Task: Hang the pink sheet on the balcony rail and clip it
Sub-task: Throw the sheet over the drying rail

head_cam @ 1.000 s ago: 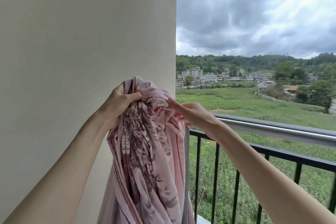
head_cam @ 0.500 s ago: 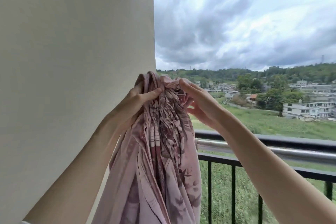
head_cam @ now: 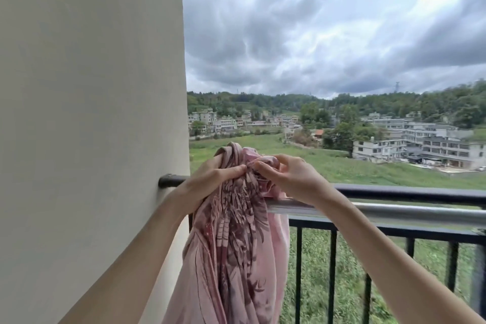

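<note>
Balcony rail, pink sheet lowered (both hands gripping)

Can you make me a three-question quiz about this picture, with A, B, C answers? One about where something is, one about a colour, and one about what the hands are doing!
1. Where is the bunched top of the pink sheet?
A. Held up by the balcony rail, near the wall
B. On the floor
C. Spread flat along the rail

2. What colour is the sheet's pattern?
A. Bright blue
B. Dark reddish-brown on pink
C. Yellow

3. What are the hands doing?
A. Both hang free
B. Only one touches the sheet
C. Both grip the sheet's gathered top

Answers:
1. A: the bundle is lifted at rail height, right beside the wall.
2. B: dark leafy prints run down the pale pink cloth.
3. C: the left hand and right hand both curl their fingers into the bunched fabric.
</note>
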Tool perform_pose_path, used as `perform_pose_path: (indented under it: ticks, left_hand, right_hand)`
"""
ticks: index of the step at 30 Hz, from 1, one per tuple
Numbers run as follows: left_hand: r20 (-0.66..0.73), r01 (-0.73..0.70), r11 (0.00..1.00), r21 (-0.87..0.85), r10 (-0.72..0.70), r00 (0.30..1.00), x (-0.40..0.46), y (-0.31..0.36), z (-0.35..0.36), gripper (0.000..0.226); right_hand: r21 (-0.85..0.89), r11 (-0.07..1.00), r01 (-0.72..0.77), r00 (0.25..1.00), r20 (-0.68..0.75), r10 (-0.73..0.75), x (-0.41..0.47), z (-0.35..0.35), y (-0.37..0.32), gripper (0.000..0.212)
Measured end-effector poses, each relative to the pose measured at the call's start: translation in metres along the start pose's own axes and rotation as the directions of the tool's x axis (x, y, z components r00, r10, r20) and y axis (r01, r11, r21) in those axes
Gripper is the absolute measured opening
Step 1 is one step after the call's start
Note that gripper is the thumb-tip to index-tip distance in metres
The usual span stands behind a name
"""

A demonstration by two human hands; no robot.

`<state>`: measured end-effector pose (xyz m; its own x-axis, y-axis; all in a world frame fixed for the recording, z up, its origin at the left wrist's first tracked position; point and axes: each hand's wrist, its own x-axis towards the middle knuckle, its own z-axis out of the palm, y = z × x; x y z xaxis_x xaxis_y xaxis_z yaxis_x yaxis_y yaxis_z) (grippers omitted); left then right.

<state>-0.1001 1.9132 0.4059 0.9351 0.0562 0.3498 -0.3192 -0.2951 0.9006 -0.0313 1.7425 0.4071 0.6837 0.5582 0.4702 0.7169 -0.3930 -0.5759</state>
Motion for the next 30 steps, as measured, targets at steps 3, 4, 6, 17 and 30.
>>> perform_pose_path:
  ticks: [3,4,6,17,30]
  left_hand:
    - [-0.022,-0.051,0.998,0.031,0.052,0.998,0.001,0.011,0.006,0.018]
    - [-0.026,-0.075,0.996,0.045,0.076,0.997,0.003,0.016,0.009,0.015]
    - [-0.038,-0.102,0.991,0.084,0.105,0.994,0.01,0.029,0.018,0.025]
    - [0.063,-0.114,0.971,0.21,0.103,0.993,0.026,0.046,0.08,0.029]
    - [0.015,-0.112,0.93,0.349,0.114,0.993,-0.006,-0.01,0.055,0.044]
  right_hand:
    - [-0.173,0.984,-0.054,0.993,-0.114,0.034,-0.006,-0.006,0.004,0.065]
    - [-0.118,0.992,-0.052,0.994,-0.104,0.04,-0.007,-0.01,0.005,0.065]
    - [0.214,0.977,-0.018,0.998,-0.059,0.031,-0.011,-0.021,0.004,0.046]
    - [0.761,0.647,-0.046,0.99,-0.052,0.132,-0.04,-0.06,0.035,0.028]
    - [-0.336,0.939,0.077,0.822,-0.511,-0.251,-0.054,-0.014,0.042,0.06]
